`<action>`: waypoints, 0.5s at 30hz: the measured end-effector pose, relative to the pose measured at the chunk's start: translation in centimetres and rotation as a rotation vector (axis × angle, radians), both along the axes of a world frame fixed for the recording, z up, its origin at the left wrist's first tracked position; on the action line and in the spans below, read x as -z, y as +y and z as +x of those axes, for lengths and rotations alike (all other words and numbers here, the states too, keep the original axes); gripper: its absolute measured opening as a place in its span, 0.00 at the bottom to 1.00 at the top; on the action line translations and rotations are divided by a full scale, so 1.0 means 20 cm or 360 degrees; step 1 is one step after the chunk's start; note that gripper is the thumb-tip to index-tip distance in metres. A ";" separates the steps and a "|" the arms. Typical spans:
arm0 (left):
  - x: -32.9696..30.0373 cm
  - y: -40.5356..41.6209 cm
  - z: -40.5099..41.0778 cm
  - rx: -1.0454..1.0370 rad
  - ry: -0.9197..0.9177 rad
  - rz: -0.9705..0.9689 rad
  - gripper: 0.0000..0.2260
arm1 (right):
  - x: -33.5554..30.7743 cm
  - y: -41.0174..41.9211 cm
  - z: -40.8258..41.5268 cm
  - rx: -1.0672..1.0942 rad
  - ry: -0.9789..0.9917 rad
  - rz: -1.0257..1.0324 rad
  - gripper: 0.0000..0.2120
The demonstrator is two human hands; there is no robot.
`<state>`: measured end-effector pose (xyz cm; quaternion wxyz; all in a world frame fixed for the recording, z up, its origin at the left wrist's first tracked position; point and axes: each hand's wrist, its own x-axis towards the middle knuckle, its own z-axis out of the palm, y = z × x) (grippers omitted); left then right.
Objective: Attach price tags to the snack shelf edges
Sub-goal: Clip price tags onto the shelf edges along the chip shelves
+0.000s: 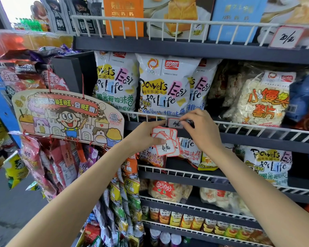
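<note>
White tag (pixel 175 123): on wire rail (pixel 257 126), pinched by right hand (pixel 201 130)
Left hand (pixel 144 135): grips tag stack (pixel 166 142)

Both my bare forearms reach up and forward from the lower edge of view, converging near mid-frame, wrists nearly level. My left hand (pixel 146 135) is turned palm inward, thumb and fingers pinched round a fanned stack of price tags (pixel 166 142), index finger stretched up toward the other hand. My right hand (pixel 202 128) sits just beside and slightly higher, knuckles toward me, fingers curled down with the fingertips (pixel 183 120) pinching the edge of a single tag (pixel 175 123) at the wire rail (pixel 257 126).
</note>
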<state>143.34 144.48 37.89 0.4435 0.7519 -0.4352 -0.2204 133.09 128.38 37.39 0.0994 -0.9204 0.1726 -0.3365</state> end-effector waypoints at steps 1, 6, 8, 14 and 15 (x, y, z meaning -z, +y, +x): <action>0.00 0.00 0.00 -0.0001 0.0006 0.0001 0.31 | -0.01 0.00 0.01 0.0019 0.0008 0.0017 0.07; -0.01 -0.01 0.00 -0.0004 0.0026 0.0011 0.31 | -0.03 0.03 0.02 0.0154 -0.0017 -0.0062 0.06; -0.01 -0.01 0.00 -0.0007 0.0046 0.0006 0.31 | -0.03 0.04 0.03 0.0202 -0.0052 -0.0088 0.05; -0.01 -0.03 0.01 -0.0028 0.0066 -0.0023 0.30 | -0.04 0.03 0.04 0.0242 -0.0107 -0.0113 0.07; -0.01 -0.03 0.00 -0.0044 0.0062 -0.0054 0.30 | -0.03 0.02 0.03 0.0216 -0.0112 -0.0102 0.07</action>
